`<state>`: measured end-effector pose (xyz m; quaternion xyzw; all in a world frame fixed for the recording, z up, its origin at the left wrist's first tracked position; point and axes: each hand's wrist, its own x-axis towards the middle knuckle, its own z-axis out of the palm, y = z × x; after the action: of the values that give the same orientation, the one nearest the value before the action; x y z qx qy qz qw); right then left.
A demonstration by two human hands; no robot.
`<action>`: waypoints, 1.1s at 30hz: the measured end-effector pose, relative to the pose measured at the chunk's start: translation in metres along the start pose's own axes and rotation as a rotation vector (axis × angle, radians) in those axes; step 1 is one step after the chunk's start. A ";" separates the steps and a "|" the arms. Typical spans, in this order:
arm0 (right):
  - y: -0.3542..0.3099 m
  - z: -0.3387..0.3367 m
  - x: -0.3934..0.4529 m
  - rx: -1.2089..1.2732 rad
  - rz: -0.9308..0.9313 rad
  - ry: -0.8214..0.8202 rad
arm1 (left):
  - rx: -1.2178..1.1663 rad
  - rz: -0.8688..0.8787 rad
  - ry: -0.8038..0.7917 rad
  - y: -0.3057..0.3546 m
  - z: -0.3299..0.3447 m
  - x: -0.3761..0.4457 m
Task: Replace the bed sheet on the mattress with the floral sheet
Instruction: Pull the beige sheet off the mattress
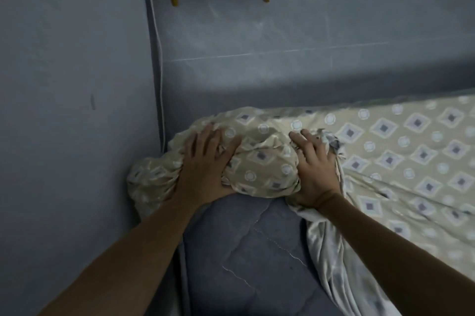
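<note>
Satiny cloth sheet [401, 151], quilted matt mattress [244, 251]

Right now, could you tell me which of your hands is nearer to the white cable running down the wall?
Left. The left hand rests on the bunched sheet beside the white cable; the right hand is farther across the bundle.
</note>
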<state>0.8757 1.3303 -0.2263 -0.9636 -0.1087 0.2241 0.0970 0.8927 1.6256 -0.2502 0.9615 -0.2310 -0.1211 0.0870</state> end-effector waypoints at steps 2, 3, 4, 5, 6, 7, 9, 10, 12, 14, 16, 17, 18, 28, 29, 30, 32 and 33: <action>0.002 -0.003 0.002 0.006 -0.015 -0.017 | -0.006 -0.013 -0.016 -0.002 0.003 0.003; 0.003 -0.003 0.003 0.009 -0.023 -0.021 | -0.009 -0.020 -0.023 -0.004 0.004 0.004; 0.003 -0.004 0.004 0.014 -0.028 -0.026 | -0.010 -0.022 -0.032 -0.005 0.006 0.003; 0.002 -0.004 0.003 0.020 -0.029 -0.019 | -0.011 -0.020 -0.044 -0.005 0.007 0.003; 0.001 -0.003 0.002 0.021 -0.029 0.001 | -0.014 -0.016 -0.053 -0.005 0.008 0.002; 0.001 -0.002 0.002 0.016 -0.034 0.033 | -0.018 -0.014 -0.053 -0.004 0.010 0.003; 0.000 0.003 0.002 0.008 -0.063 0.081 | -0.009 -0.019 -0.056 -0.004 0.013 0.003; 0.001 0.007 0.002 0.011 -0.078 0.107 | -0.007 -0.024 -0.055 -0.005 0.017 0.004; 0.005 0.013 0.005 0.011 -0.086 0.134 | -0.008 -0.018 -0.047 -0.007 0.023 0.005; 0.007 0.017 0.004 0.020 -0.091 0.134 | -0.015 -0.004 -0.035 -0.007 0.027 0.002; 0.006 0.016 0.002 0.024 -0.086 0.139 | -0.017 0.004 -0.007 -0.007 0.027 0.001; 0.004 0.014 0.002 0.018 -0.082 0.135 | -0.015 0.011 0.007 -0.008 0.027 0.000; 0.003 0.012 0.002 0.007 -0.072 0.128 | -0.017 0.016 0.017 -0.009 0.027 0.000; -0.039 -0.047 -0.010 -0.057 0.082 -0.144 | -0.203 0.023 -0.131 -0.015 -0.053 -0.007; -0.048 -0.055 -0.010 -0.065 0.099 -0.163 | -0.215 -0.018 -0.143 -0.021 -0.064 -0.007; -0.057 -0.061 -0.007 -0.070 0.104 -0.156 | -0.216 -0.087 -0.174 -0.029 -0.072 -0.007; -0.077 -0.067 0.003 -0.078 0.052 -0.118 | -0.237 -0.241 -0.314 -0.045 -0.084 -0.008; -0.087 -0.065 0.010 -0.077 -0.001 -0.103 | -0.273 -0.287 -0.385 -0.052 -0.084 -0.011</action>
<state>0.8999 1.4069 -0.1526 -0.9537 -0.1226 0.2692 0.0540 0.9285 1.6856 -0.1794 0.9231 -0.0860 -0.3426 0.1522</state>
